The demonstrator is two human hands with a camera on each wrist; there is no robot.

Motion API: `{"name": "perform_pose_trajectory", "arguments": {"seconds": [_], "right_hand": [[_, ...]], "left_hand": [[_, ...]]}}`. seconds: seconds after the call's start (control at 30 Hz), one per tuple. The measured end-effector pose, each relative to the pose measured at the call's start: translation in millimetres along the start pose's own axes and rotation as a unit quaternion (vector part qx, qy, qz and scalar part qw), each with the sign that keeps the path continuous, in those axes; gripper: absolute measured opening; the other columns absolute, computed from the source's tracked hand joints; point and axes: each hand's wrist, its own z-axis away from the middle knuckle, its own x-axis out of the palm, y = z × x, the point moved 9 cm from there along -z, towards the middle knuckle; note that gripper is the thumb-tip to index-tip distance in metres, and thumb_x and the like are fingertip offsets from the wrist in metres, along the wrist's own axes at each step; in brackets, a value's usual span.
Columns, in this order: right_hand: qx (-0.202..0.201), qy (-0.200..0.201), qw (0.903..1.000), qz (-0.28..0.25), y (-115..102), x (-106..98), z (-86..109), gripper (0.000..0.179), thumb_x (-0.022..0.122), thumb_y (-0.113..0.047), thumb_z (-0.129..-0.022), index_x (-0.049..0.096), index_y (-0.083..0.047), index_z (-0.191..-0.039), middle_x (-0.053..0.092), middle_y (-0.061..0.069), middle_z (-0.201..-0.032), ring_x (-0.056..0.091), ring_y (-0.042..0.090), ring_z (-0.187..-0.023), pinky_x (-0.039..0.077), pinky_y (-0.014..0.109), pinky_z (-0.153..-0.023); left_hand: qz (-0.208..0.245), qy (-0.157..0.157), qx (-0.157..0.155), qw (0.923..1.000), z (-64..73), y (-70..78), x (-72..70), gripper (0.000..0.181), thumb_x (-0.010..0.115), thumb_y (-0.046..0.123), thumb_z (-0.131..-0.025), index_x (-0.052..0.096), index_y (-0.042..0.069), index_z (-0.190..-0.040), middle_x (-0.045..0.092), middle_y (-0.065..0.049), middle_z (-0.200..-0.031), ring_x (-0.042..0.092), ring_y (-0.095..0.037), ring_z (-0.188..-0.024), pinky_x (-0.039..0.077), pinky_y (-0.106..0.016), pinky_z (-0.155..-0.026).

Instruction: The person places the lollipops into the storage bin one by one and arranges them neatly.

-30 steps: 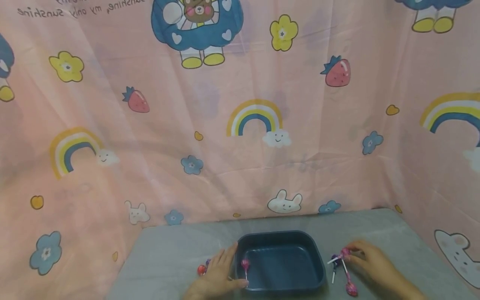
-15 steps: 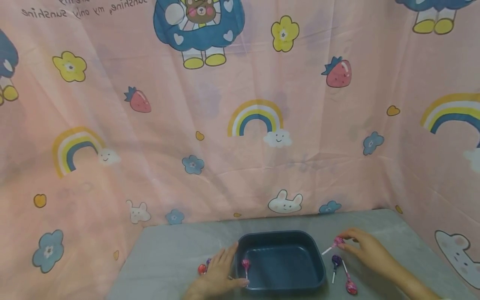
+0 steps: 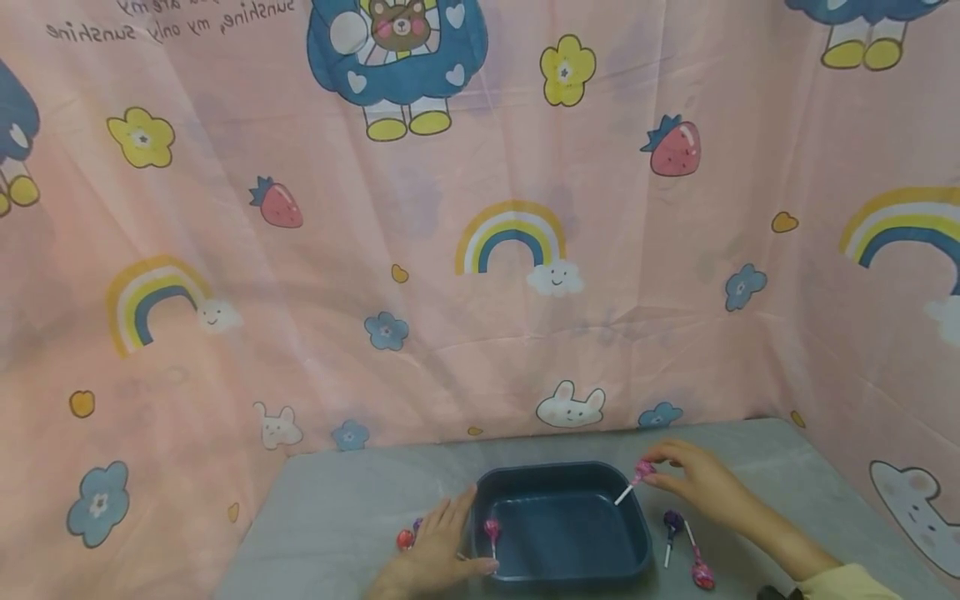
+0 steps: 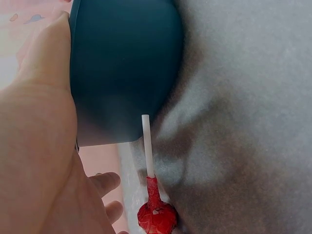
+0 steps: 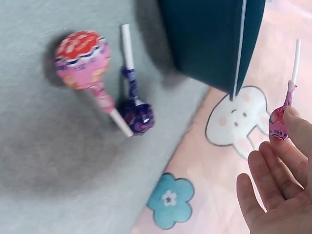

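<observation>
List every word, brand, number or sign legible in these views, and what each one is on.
"sunshine, my only sunshine": mirrored, on the pink cloth.
"are my": mirrored, cut by the picture's top edge, same cloth.
Pink lollipop beside the purple lollipop: wrapper lettering too blurred to read.
Held lollipop, in the right hand: marks too small to read.
</observation>
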Motion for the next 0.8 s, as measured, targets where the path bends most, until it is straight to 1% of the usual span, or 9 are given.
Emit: {"name": "perform_pose_trajectory", "arguments": {"seconds": [0.13,0.23,0.33,0.47,0.57,0.63,0.73,0.8], "right_hand": [[-0.003,-0.018,0.9998,-0.006,-6.9,5.7,-8.1,0.020,0.069,-0.034,-0.083,0.067,-0.022,-0.099,0.067,-0.009,-0.099,0.064,0.012,-0.093,0.055,0.034,-0.079],[-0.014,-0.019,0.9997,-0.007,-12.1,10.8,-13.3,0.021,0.070,-0.032,-0.082,0.067,-0.022,-0.100,0.067,-0.010,-0.098,0.064,0.010,-0.092,0.055,0.031,-0.078],[-0.028,-0.025,0.9991,-0.020,-18.7,17.3,-19.0,0.020,0.071,-0.029,-0.081,0.066,-0.021,-0.099,0.066,-0.011,-0.096,0.063,0.008,-0.091,0.055,0.032,-0.078],[-0.046,-0.039,0.9968,-0.052,-26.6,26.4,-28.1,0.021,0.071,-0.029,-0.082,0.066,-0.018,-0.100,0.066,-0.009,-0.096,0.064,0.011,-0.091,0.055,0.036,-0.077],[-0.053,-0.049,0.9953,-0.065,-31.6,33.4,-34.2,0.023,0.070,-0.032,-0.082,0.067,-0.017,-0.099,0.067,-0.008,-0.096,0.063,0.011,-0.091,0.055,0.036,-0.078],[-0.052,-0.058,0.9947,-0.066,-33.5,38.3,-38.2,0.023,0.070,-0.034,-0.083,0.067,-0.019,-0.099,0.067,-0.009,-0.096,0.062,0.008,-0.091,0.055,0.037,-0.078],[-0.051,-0.071,0.9934,-0.074,-37.0,45.5,-43.8,0.022,0.070,-0.035,-0.082,0.067,-0.022,-0.099,0.067,-0.009,-0.097,0.062,0.006,-0.091,0.055,0.039,-0.080],[-0.057,-0.080,0.9920,-0.080,-40.4,50.3,-46.9,0.023,0.070,-0.035,-0.082,0.067,-0.021,-0.100,0.067,-0.009,-0.098,0.062,0.007,-0.092,0.055,0.040,-0.080]], "left_hand": [[-0.003,0.000,0.000,1.0000,-0.6,-1.1,1.1,0.103,0.056,0.074,-0.074,0.002,0.034,-0.151,0.023,-0.007,-0.158,0.019,-0.044,-0.143,0.023,-0.072,-0.105],[-0.003,0.000,-0.002,1.0000,-0.1,-1.1,0.8,0.102,0.056,0.075,-0.074,0.002,0.035,-0.151,0.024,-0.007,-0.157,0.019,-0.044,-0.143,0.023,-0.072,-0.105],[0.000,0.001,-0.006,1.0000,-0.4,-1.5,0.6,0.103,0.055,0.076,-0.073,0.002,0.036,-0.151,0.024,-0.006,-0.158,0.018,-0.044,-0.143,0.023,-0.071,-0.105],[-0.003,0.001,-0.008,1.0000,-1.0,-1.9,0.6,0.102,0.055,0.076,-0.073,0.002,0.036,-0.151,0.023,-0.005,-0.158,0.018,-0.044,-0.143,0.023,-0.071,-0.105],[-0.006,0.002,-0.006,1.0000,-1.3,-2.1,0.9,0.102,0.055,0.076,-0.073,0.002,0.036,-0.151,0.023,-0.005,-0.158,0.018,-0.044,-0.143,0.024,-0.071,-0.105],[-0.007,0.003,-0.001,1.0000,-1.4,-1.7,1.1,0.102,0.055,0.076,-0.073,0.001,0.035,-0.151,0.023,-0.006,-0.158,0.018,-0.044,-0.143,0.024,-0.071,-0.104],[-0.006,0.004,0.006,1.0000,-0.4,0.0,0.0,0.102,0.055,0.075,-0.074,0.002,0.034,-0.151,0.023,-0.007,-0.158,0.018,-0.045,-0.143,0.024,-0.072,-0.104],[-0.008,0.004,0.011,0.9999,0.4,1.4,-0.9,0.101,0.054,0.074,-0.075,0.001,0.033,-0.152,0.023,-0.008,-0.158,0.019,-0.046,-0.142,0.024,-0.072,-0.104]]}}
